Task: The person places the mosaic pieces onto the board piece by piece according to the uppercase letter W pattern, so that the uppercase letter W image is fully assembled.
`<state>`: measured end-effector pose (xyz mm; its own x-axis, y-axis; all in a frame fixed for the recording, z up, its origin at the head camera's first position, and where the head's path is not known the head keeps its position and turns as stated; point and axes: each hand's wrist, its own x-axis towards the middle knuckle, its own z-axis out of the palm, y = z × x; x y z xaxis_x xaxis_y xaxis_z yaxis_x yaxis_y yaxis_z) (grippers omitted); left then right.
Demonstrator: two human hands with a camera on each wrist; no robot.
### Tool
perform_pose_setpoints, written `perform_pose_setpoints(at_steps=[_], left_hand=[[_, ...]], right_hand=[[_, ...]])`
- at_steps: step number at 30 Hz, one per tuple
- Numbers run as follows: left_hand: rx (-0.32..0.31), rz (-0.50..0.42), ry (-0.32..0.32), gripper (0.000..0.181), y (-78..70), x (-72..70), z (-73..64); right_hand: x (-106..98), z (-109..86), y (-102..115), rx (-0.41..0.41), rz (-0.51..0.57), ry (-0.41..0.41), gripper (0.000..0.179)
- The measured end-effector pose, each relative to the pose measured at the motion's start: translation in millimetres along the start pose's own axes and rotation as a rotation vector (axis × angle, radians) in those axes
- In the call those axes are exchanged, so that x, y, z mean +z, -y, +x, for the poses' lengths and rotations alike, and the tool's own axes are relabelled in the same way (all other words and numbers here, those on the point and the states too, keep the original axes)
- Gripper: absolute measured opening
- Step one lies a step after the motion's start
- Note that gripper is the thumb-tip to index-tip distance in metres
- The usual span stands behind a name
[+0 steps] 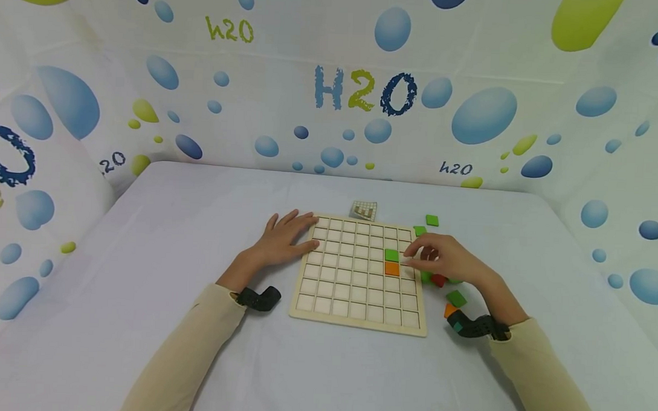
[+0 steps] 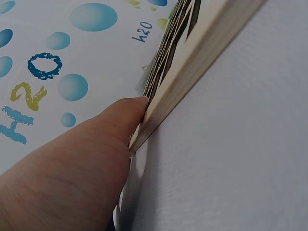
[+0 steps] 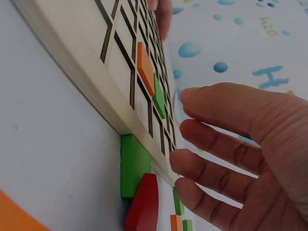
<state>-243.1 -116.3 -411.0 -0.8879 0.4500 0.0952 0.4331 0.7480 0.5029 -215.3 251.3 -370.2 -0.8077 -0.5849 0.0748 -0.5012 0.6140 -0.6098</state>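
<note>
A wooden grid board (image 1: 357, 324) lies on the white table. Two of its cells hold a green tile (image 1: 391, 255) and, just nearer, an orange tile (image 1: 392, 269). My left hand (image 1: 284, 240) rests at the board's left side with spread fingers; in the left wrist view its thumb (image 2: 127, 113) touches the wooden edge. Over the right part of the board hovers my right hand (image 1: 449, 258), fingers loosely bent and apart from the thumb. Nothing shows between them in the right wrist view. Under and around that hand lie a red piece (image 3: 144, 204) and several green ones.
Right of the board are loose pieces, among them a green tile (image 1: 456, 298), an orange one (image 1: 449, 309) and a farther green tile (image 1: 432, 220). A small gridded object (image 1: 364, 210) sits behind the board. A printed cloth wall (image 1: 289, 107) rises behind the table.
</note>
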Motion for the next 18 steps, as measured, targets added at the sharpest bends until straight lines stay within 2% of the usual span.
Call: perform_pose_setpoints(at_steps=[18], left_hand=[[0.001, 0.01, 0.007, 0.066, 8.3, -0.5, 6.4]], right_hand=[[-11.5, -1.4, -10.0, 0.079, -0.044, 0.134, 0.009]])
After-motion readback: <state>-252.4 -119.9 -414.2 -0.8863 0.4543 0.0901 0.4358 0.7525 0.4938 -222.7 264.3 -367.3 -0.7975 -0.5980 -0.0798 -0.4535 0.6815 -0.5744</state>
